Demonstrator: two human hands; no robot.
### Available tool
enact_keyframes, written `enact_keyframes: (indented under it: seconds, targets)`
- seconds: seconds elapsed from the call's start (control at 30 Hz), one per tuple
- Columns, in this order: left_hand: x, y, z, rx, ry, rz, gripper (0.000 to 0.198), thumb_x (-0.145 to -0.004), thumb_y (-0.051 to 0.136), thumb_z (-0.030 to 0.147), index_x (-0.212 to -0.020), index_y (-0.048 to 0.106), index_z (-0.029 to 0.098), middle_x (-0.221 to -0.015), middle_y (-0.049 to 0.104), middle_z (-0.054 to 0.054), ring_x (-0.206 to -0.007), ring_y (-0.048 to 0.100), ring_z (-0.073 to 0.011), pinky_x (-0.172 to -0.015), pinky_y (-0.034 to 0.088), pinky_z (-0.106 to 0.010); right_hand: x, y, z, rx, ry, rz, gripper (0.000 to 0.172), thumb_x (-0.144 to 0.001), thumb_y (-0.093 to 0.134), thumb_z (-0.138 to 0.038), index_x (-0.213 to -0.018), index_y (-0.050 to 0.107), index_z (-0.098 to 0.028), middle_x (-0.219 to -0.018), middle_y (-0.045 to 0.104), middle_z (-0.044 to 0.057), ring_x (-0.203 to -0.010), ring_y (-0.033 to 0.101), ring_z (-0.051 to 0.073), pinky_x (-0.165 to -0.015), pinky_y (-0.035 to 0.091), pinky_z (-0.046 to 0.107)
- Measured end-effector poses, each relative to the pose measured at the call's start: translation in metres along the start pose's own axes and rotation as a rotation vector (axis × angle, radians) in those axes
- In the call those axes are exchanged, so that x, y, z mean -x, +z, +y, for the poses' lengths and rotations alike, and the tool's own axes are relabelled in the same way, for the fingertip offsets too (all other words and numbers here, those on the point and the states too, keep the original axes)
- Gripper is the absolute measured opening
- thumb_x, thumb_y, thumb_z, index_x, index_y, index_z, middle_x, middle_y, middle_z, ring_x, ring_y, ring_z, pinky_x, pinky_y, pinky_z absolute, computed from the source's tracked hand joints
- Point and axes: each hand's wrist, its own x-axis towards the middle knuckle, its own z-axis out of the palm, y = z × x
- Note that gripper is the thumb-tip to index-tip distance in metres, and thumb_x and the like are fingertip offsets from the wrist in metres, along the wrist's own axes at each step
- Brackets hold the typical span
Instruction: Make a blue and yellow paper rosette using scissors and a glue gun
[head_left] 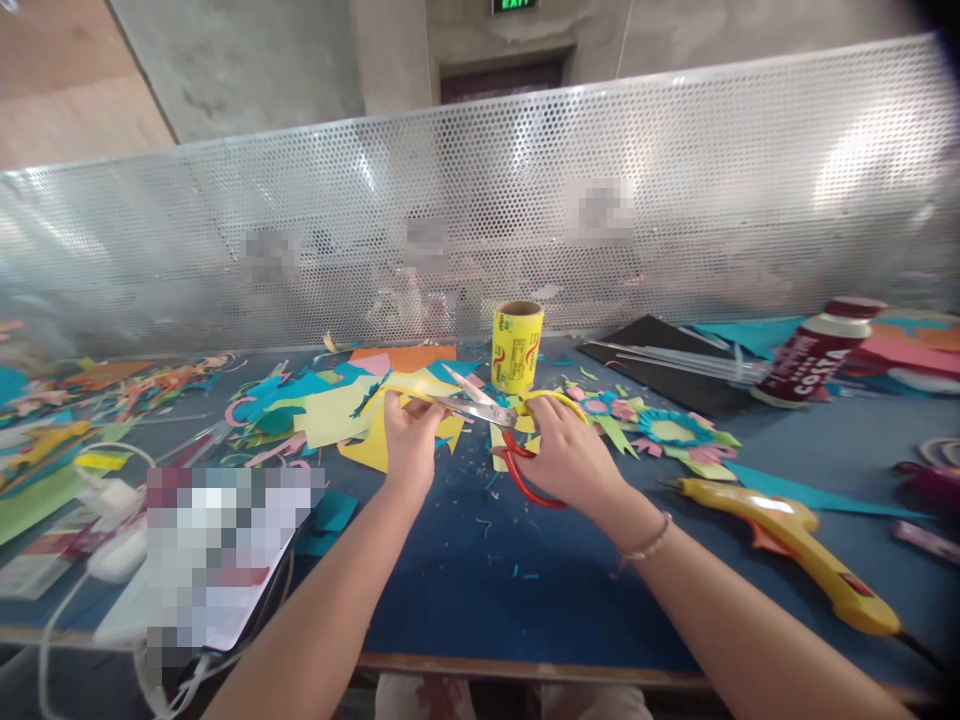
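My right hand (566, 450) grips scissors (486, 410) with one yellow and one red handle loop. Their blades are spread and point left, toward my left hand (411, 440). Between the closed fingers of that hand is a thin pale yellow paper piece (412, 384), which reaches the blades. Beneath and behind both hands lie yellow paper sheets (337, 410) and small scraps on the blue table (480, 600). A yellow printed tube (517, 345) stands upright just behind the scissors.
At the right lie a yellow glue gun (787, 535), paper flowers (671, 427) and a tilted Costa bottle (817, 355). A blurred-out device (255, 560) with white cables is at the left. Perforated metal panels (465, 200) stand along the back.
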Motion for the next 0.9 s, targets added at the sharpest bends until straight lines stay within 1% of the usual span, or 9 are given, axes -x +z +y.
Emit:
enact_keyframes:
  seconds: [0.13,0.3,0.43,0.63,0.77,0.9]
  targets:
    - [0.002,0.0017,0.001,0.074,-0.056,-0.008,0.038,-0.057,0.068,0.014,-0.085,0.043,0.02,-0.075,0.066,0.001,-0.071,0.065,-0.0128,-0.073,0.051,-0.028,0.0006,-0.0002,-0.0022,0.054,0.017,-0.008,0.038,-0.076,0.055,-0.046,-0.098,0.053,-0.015,-0.093,0.062,0.013,-0.09,0.059,0.027,-0.071,0.047,0.038]
    - [0.0057,0.0044,0.0031,0.17,-0.118,-0.07,0.031,-0.058,0.065,0.013,-0.079,0.044,0.019,-0.075,0.065,0.002,-0.074,0.064,-0.0126,-0.078,0.05,-0.03,0.0007,-0.0004,-0.0034,0.071,0.036,-0.021,0.04,-0.075,0.056,-0.044,-0.101,0.053,-0.015,-0.097,0.063,0.013,-0.091,0.059,0.027,-0.069,0.047,0.036]
    - [0.0075,0.0056,0.0039,0.199,-0.167,-0.052,0.026,-0.059,0.063,0.013,-0.074,0.043,0.019,-0.07,0.062,0.003,-0.075,0.064,-0.0124,-0.081,0.049,-0.031,0.001,-0.0005,-0.0037,0.071,0.033,0.006,0.039,-0.074,0.055,-0.041,-0.103,0.053,-0.015,-0.097,0.062,0.014,-0.09,0.06,0.027,-0.067,0.047,0.037]
    - [0.0068,0.0067,0.0029,0.175,-0.132,-0.06,0.023,-0.06,0.066,0.016,-0.072,0.046,0.018,-0.072,0.061,0.003,-0.072,0.062,-0.0103,-0.075,0.049,-0.027,0.0013,-0.0008,-0.0038,0.084,0.045,0.002,0.038,-0.075,0.055,-0.042,-0.102,0.053,-0.016,-0.097,0.062,0.014,-0.09,0.06,0.027,-0.067,0.047,0.036]
    - [0.0075,0.008,0.003,0.159,-0.126,-0.066,0.025,-0.06,0.069,0.017,-0.073,0.047,0.018,-0.077,0.063,0.001,-0.079,0.063,-0.0128,-0.082,0.049,-0.03,0.0015,0.0002,-0.0032,0.083,0.058,0.0,0.039,-0.076,0.054,-0.045,-0.103,0.053,-0.017,-0.096,0.062,0.014,-0.09,0.059,0.027,-0.066,0.046,0.036]
    - [0.0086,0.0086,0.0032,0.154,-0.133,-0.067,0.028,-0.06,0.07,0.018,-0.068,0.043,0.018,-0.069,0.063,0.002,-0.076,0.064,-0.0129,-0.084,0.049,-0.032,0.0015,0.0013,-0.0014,0.094,0.073,-0.007,0.036,-0.078,0.053,-0.045,-0.1,0.053,-0.016,-0.095,0.063,0.013,-0.088,0.059,0.027,-0.066,0.045,0.035]
